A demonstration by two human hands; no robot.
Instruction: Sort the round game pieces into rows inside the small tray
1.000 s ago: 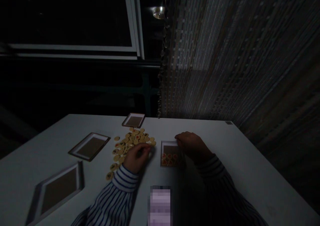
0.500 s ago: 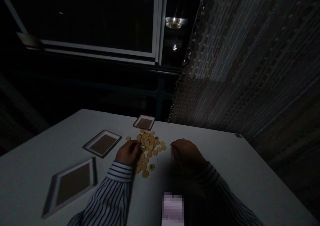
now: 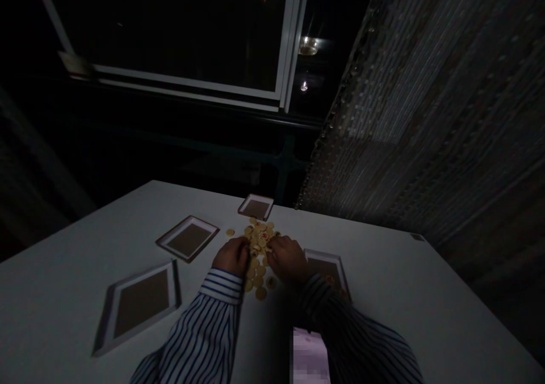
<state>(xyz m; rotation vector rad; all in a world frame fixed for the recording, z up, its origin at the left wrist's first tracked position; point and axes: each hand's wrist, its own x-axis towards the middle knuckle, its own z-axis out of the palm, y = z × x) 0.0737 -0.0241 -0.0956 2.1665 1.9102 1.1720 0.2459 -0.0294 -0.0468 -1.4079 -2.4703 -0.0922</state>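
A heap of round, pale wooden game pieces (image 3: 260, 293), a few with red or dark marks, lies mid-table. My left hand (image 3: 231, 256) is at its left side, fingers curled and closed against the pieces; what they hold is hidden. From the right, my right hand (image 3: 288, 260) reaches into the heap, its fingers pinched at a round piece (image 3: 268, 249). Partly covered by my right wrist and sleeve, a shallow tray (image 3: 340, 270) has at least one reddish-marked piece in it. One lone piece (image 3: 230, 232) rests left of the heap.
Three more shallow trays stand on the white table (image 3: 426, 304): a small one (image 3: 256, 207) behind the heap, one at left (image 3: 188, 239), and a larger one nearer me (image 3: 142, 302). A bead-string curtain (image 3: 383, 117) hangs at right. Beyond is a dark window (image 3: 191, 32).
My right hand has moved left, from over the right tray into the heap, uncovering part of that tray. The left hand stays at the heap's left side. The view has shifted slightly.
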